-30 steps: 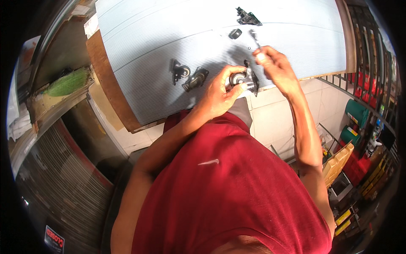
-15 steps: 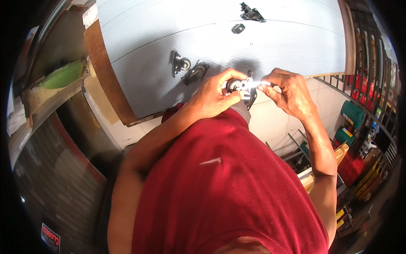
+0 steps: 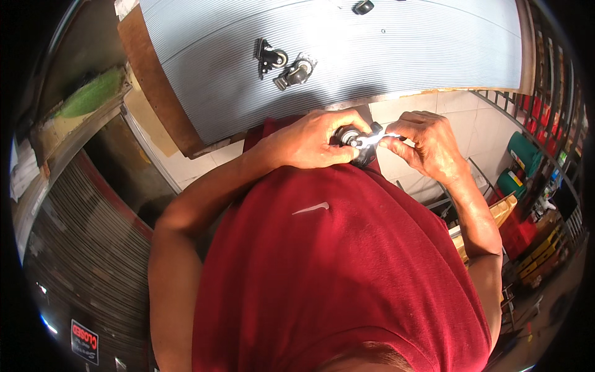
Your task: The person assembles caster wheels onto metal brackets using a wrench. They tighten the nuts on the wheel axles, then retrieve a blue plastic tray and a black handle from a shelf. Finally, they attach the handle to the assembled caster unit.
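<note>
The caster (image 3: 349, 136) was off the counter (image 3: 446, 56), held in front of its near edge, close to the person's shirt (image 3: 334, 248). The grip of the left hand (image 3: 304, 139) was closed around the wheel side, thumb below and fingers above. The right hand (image 3: 427, 146) had a narrow pinch on a slim bright piece (image 3: 392, 135) that reached to the caster's fork; glare hid its exact shape and whether the two touched.

The caster looked stiff and fairly dense for its size, hardly fragile, though its smooth metal might slip and its wheel or fork might turn under pressure. The fork and wheel sides seemed the surest hold, clear of the pinched piece.

On the counter's left part lay two more casters (image 3: 271, 59), close together; toward its far side were a loose black wheel (image 3: 363, 7) and a tiny ring (image 3: 383, 31).
</note>
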The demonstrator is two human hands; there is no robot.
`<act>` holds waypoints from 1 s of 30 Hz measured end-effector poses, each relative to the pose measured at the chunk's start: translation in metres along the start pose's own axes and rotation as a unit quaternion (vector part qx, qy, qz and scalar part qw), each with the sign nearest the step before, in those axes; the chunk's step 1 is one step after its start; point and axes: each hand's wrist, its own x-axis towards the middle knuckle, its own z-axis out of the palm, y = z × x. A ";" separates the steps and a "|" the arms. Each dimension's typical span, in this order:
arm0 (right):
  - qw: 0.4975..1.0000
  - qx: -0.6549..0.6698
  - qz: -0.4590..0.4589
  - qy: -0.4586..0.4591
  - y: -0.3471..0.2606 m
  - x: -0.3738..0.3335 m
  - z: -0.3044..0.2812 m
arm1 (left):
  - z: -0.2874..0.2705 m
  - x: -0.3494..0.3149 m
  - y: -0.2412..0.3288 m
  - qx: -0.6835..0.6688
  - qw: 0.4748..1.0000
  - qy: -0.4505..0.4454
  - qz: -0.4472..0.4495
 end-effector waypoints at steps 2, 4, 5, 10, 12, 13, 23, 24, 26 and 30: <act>1.000 -0.001 -0.011 0.010 -0.001 0.000 0.002 | 0.000 0.001 -0.003 0.006 1.000 -0.003 0.023; 1.000 -0.005 -0.014 0.017 -0.002 0.000 0.006 | -0.001 0.002 -0.006 0.016 1.000 -0.013 0.019; 1.000 -0.007 -0.015 0.021 -0.003 0.000 0.007 | -0.002 0.002 -0.007 0.015 1.000 -0.019 0.015; 0.998 -0.005 0.065 0.016 -0.011 -0.011 0.021 | -0.004 0.003 -0.016 0.027 0.999 -0.012 0.045; 0.996 0.002 0.085 0.022 -0.016 -0.014 0.025 | -0.005 0.004 -0.015 0.033 0.999 -0.024 0.034; 0.996 -0.004 0.082 0.024 -0.018 -0.014 0.025 | -0.005 0.005 -0.014 0.035 0.999 -0.030 0.029; 0.990 -0.069 -0.095 -0.074 0.006 0.019 -0.009 | -0.006 0.017 0.000 0.063 0.992 -0.109 0.008; 0.985 -0.083 -0.116 -0.103 0.006 0.026 -0.013 | -0.005 0.017 0.001 0.068 0.992 -0.109 -0.004; 0.969 -0.106 -0.157 -0.157 0.011 0.044 -0.022 | -0.004 0.019 0.000 0.080 0.990 -0.110 -0.017; 0.941 -0.142 -0.265 -0.153 -0.006 0.081 -0.033 | 0.007 0.020 -0.022 0.132 0.988 -0.074 0.039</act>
